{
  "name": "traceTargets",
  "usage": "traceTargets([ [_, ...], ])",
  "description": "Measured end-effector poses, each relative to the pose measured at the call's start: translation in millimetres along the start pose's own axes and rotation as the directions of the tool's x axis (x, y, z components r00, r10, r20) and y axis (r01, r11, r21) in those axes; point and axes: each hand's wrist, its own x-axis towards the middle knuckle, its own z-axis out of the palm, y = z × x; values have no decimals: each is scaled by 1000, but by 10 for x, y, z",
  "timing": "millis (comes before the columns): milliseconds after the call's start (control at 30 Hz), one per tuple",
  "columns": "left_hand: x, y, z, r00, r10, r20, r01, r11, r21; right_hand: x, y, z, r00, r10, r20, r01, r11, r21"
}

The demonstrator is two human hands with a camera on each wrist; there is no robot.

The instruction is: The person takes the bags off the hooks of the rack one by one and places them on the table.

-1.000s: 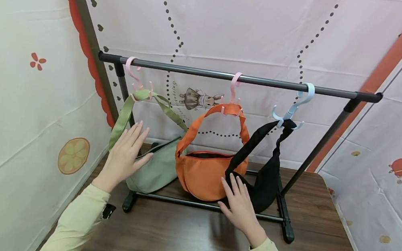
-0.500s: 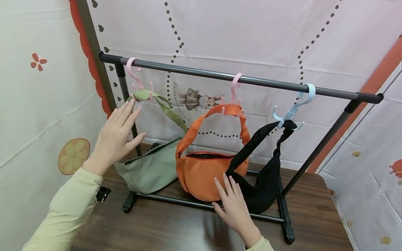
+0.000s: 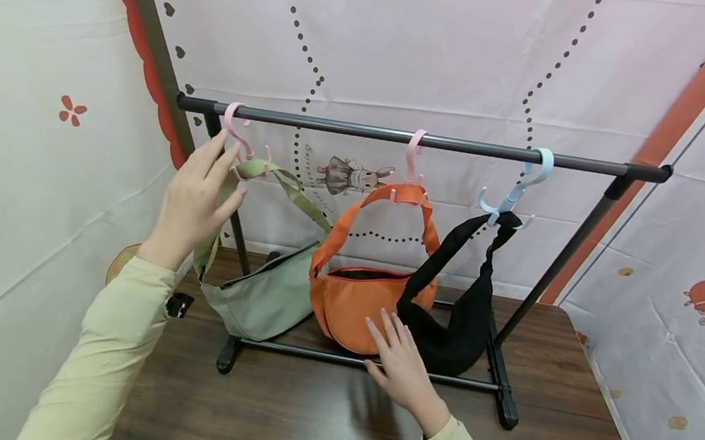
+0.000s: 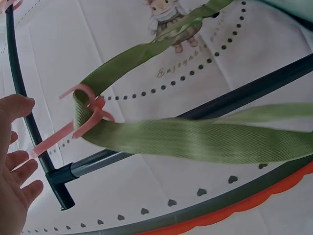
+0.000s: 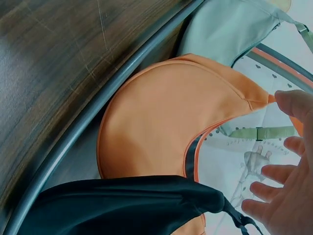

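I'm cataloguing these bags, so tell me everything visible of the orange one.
The orange bag is a half-moon pouch, apparently fabric, with a broad matching strap. Its top opening, edged in red-orange, shows black inside. The strap loops over the middle pink hook on the dark rail, and the bag hangs upright between the green bag and the black bag, which partly covers it. The right hand is before its lower front; whether they touch is unclear.

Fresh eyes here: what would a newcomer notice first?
Probably the bright orange bag, hung from the middle hook of the black rack, between the green bag and the black bag. Next, the left hand, raised open near the green bag's pink hook; the right hand hovers lower, before the orange and black bags.
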Motion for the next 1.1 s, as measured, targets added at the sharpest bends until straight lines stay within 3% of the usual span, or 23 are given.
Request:
traceTargets([
  [267, 259, -37, -70, 998, -39, -45, 39, 999, -10, -2, -50, 57, 999, -37, -13, 37, 999, 3],
  [500, 422, -84, -95, 998, -55, -32, 55, 998, 11, 2, -104, 69, 999, -35, 29, 35, 999, 4],
  [1100, 561, -186, -68, 996, -89, 26, 88, 995, 45, 53, -244, 131, 993, -68, 94, 68, 998, 3],
])
